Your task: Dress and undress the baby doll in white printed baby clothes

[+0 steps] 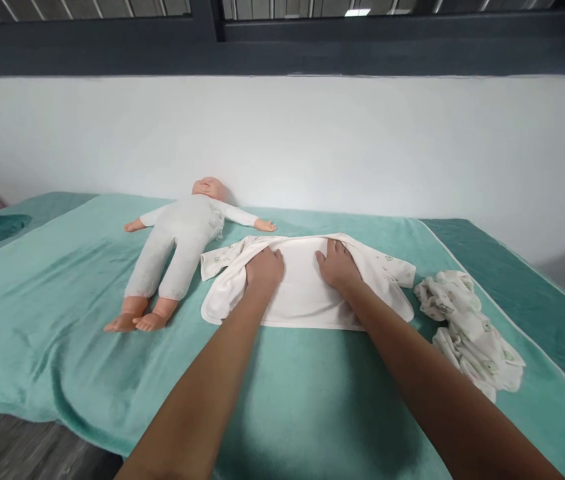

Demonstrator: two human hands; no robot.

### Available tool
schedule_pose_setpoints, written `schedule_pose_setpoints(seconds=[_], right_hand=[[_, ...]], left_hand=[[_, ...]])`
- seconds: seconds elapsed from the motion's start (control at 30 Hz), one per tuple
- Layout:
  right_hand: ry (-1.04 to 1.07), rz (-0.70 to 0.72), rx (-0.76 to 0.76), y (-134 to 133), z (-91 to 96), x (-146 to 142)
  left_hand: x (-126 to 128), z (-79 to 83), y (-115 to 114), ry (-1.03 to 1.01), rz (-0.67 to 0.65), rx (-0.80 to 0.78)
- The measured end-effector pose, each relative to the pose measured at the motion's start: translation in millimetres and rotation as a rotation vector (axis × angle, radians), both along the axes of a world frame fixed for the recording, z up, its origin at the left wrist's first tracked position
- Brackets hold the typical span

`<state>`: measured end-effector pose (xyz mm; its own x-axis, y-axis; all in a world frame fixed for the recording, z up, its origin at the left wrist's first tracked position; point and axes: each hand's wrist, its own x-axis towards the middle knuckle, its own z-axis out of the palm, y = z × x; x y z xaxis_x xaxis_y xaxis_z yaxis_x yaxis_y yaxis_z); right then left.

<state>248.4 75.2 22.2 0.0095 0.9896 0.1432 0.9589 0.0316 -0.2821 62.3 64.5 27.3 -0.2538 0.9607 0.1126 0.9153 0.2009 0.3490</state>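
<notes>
A small white baby top (300,280) with printed sleeves lies spread on the green blanket, its front flaps folded out to both sides and its plain inside facing up. On the left part of the inside rests my left hand (265,267), thumb apart, its fingertips partly hidden near the collar fold. My right hand (338,264) presses on the right part with its fingers stretched out and the thumb spread. Neither hand appears to grip the cloth. To the left, a baby doll (187,223) in a white body lies on its back, arms out, head toward the wall.
A crumpled white printed garment (467,327) lies to the right of the top. The green blanket (312,393) covers the bed up to a white wall (282,140), below a dark window frame (112,50). Grey floor (17,443) shows at the lower left.
</notes>
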Motion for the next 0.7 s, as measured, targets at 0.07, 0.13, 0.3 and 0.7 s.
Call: schedule_pose_setpoints(seconds=[0.07,0.13,0.3,0.7], right_hand=[[-0.006,-0.002,-0.018,2,-1.4,1],[-0.013,-0.004,-0.022,3,-2.4,0],[-0.042,-0.019,0.021,-3,-4.2,-9],[-0.126,0.121,0.06,-26,-4.9,-22]], left_hand=[[0,-0.5,0,0.012,0.003,0.0],[1,-0.6,0,0.022,0.009,0.002],[3,0.8,-3,0.031,0.02,0.02],[21,-7.4,-39,0.135,-0.297,0.124]])
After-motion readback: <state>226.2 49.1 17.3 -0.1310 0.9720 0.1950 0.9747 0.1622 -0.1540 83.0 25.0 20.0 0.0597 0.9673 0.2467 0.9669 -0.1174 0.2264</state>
